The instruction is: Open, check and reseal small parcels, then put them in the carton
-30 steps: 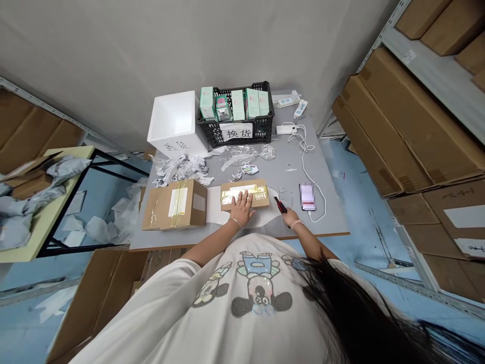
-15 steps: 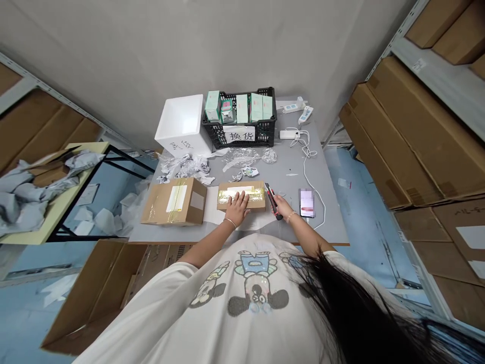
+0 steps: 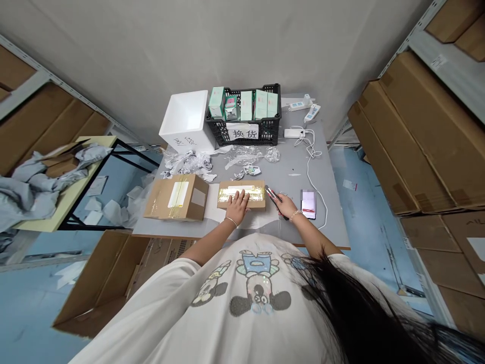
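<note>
Right grip [image 3: 287, 206] curls shut around a red-and-black utility knife [image 3: 273, 200], its tip just beside a gold-taped cardboard parcel [image 3: 241, 194] on the counter [image 3: 291, 174]. Left grip [image 3: 238, 203] lies open and flat on top, pinning the parcel steady. Beyond, at upper middle, a black crate [image 3: 273, 126] holds mint-green boxes [image 3: 259, 104].

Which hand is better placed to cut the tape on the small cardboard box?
The right hand, probably: it grips the box cutter right beside the cardboard box. The left hand lies flat on top of it, holding it steady.
</note>
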{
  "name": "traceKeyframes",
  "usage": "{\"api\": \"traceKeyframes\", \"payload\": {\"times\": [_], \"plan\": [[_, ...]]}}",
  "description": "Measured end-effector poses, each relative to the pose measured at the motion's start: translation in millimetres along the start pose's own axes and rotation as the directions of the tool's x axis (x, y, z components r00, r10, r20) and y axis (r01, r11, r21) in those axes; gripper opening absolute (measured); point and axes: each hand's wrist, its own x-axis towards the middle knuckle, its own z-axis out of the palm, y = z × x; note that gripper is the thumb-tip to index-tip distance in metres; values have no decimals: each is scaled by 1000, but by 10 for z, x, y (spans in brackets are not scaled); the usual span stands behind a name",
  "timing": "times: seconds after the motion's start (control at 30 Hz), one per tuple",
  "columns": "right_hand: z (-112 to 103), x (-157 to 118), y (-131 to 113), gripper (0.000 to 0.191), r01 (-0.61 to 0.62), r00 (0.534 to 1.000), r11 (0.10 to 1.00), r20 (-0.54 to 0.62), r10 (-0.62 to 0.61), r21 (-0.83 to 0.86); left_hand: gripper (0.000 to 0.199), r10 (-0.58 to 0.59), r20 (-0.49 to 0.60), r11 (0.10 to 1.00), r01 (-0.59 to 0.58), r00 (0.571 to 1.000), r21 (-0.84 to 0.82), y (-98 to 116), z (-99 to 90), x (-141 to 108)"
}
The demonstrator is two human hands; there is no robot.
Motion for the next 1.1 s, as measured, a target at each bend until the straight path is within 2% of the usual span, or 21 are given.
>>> {"api": "traceKeyframes", "payload": {"times": [0.3, 0.6, 0.8, 0.97, 1.03, 1.1], "plan": [[101, -137, 134, 30, 55, 998, 998, 44, -55, -15, 68, -37, 22, 999, 37, 999, -1, 44, 23, -13], [94, -322, 161, 27, 39, 998, 998, 60, -36, -53, 67, -28, 51, 999, 29, 998, -14, 36, -15, -4], [160, -464, 207, 21, 108, 991, 977, 100, -90, -183, 66, -22, 42, 1000, 22, 999, -19, 22, -47, 17], [161, -541, 295, 24, 3, 996, 998, 85, 3, -62, 67, 0, 45, 1000, 1, 999, -24, 9, -71, 38], [66, -565, 328, 27, -36, 998, 999, 48, 38, -29, 68, 0, 41, 999, 1, 999, -32, 16, -74, 36], [-75, -585, 342, 30, -54, 998, 998, -45, 52, -39, 69, 11, 21, 998, -10, 1000, -67, 11, -78, 17]]}}
